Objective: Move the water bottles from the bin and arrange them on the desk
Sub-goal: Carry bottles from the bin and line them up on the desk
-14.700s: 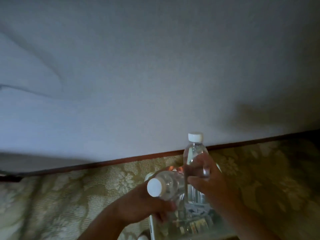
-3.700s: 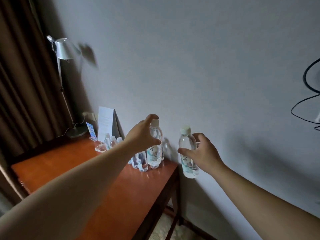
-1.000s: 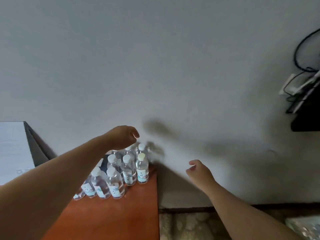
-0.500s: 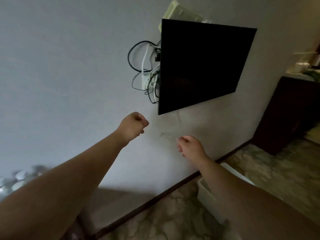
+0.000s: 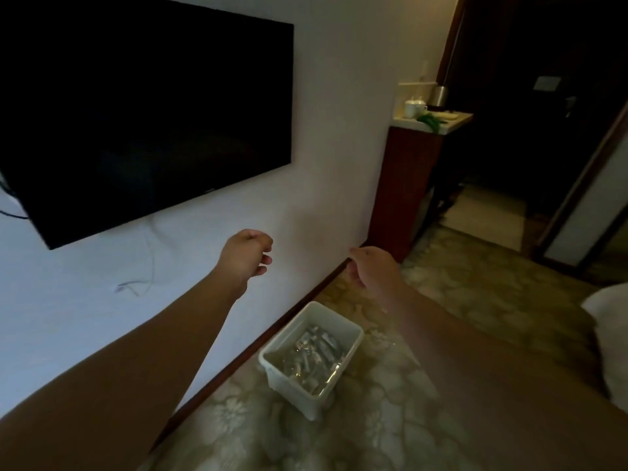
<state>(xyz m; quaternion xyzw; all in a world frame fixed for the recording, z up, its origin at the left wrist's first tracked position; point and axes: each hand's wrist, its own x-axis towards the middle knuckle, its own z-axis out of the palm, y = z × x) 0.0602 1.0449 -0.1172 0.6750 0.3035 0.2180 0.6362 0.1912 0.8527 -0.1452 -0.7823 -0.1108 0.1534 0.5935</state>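
Observation:
A white plastic bin (image 5: 353, 338) stands on the patterned carpet against the wall's skirting, below and between my arms. Several clear water bottles (image 5: 314, 355) lie jumbled inside it. My left hand (image 5: 246, 254) is stretched out in front of the wall, fingers curled loosely with nothing in them. My right hand (image 5: 372, 266) reaches forward beside it, above and beyond the bin, fingers bent downward and holding nothing. The desk and the bottles standing on it are out of view.
A large black television (image 5: 146, 110) hangs on the white wall at upper left. A wooden cabinet (image 5: 404, 185) with a cup and kettle on top stands at the wall's end. A dark doorway lies beyond it. A white bed edge (image 5: 608, 307) shows at right.
My view has swung right, away from the desk, past the television to the bin on the floor. Both hands stay stretched out and hold nothing.

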